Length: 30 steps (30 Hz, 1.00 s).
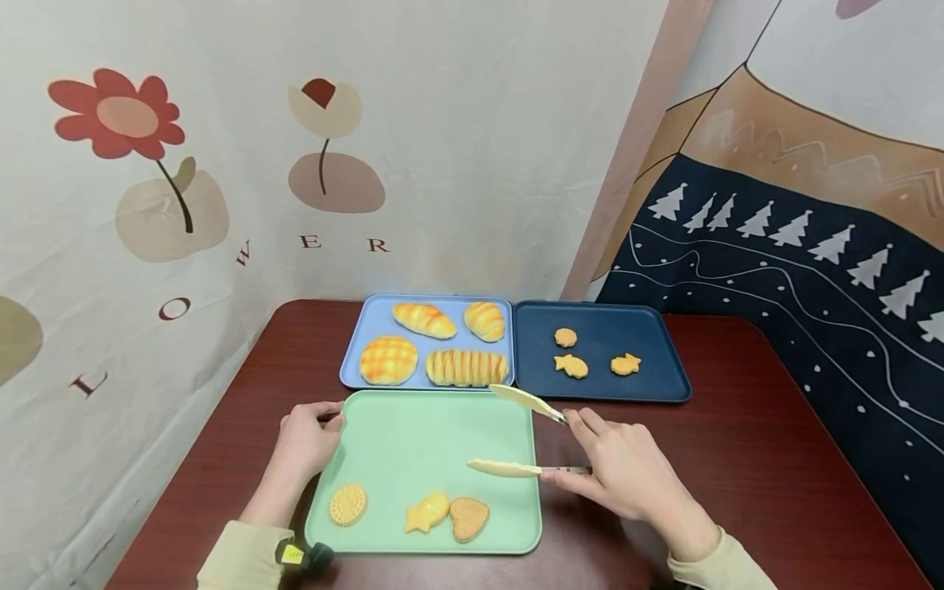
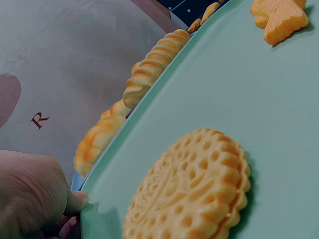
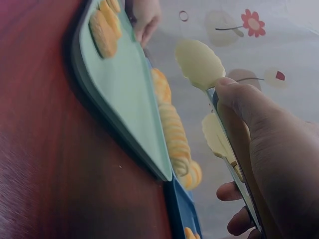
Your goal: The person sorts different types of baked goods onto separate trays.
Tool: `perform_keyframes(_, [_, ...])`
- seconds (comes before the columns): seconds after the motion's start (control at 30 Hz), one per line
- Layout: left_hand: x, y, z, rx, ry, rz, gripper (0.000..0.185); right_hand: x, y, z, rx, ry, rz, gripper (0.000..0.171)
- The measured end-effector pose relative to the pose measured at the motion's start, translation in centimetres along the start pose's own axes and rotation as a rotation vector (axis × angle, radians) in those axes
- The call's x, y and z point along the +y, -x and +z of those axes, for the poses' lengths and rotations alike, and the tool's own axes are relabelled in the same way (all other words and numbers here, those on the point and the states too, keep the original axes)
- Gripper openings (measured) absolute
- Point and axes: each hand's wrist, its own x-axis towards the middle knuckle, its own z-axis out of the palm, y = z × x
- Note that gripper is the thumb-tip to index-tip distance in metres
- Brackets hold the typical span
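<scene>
While the left hand [image 1: 308,438] pinches the green tray [image 1: 413,434] at its left rim, the right hand [image 1: 627,471] holds spread tongs [image 1: 516,434] above it (empty); approach a biscuit [image 1: 348,504] low.

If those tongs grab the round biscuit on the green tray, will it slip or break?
The round biscuit lies flat and thin on the smooth green tray, so it would probably slide when nudged rather than roll. The tongs in the right hand have broad, smooth tips, so the grip may be slippery. Its dimpled face and ridged edge might help; it looks stiff, possibly brittle.
</scene>
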Motion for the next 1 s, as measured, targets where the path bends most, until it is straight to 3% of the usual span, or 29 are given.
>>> perform_keyframes(0.27, [-0.1,0.0,0.1,-0.003,-0.008,-0.009,0.035,-1.0,0.9,0.3,0.022,-0.009,-0.067,0.076])
perform_keyframes(0.63, [-0.1,-0.1,0.2,0.008,-0.017,0.004,0.034,-2.3,1.8,0.3,-0.024,-0.062,-0.071,0.073])
perform_keyframes(1.0, [0.1,0.0,0.1,0.001,-0.012,-0.005,0.034,-3.0,2.7,1.3,-0.018,-0.032,-0.154,0.071])
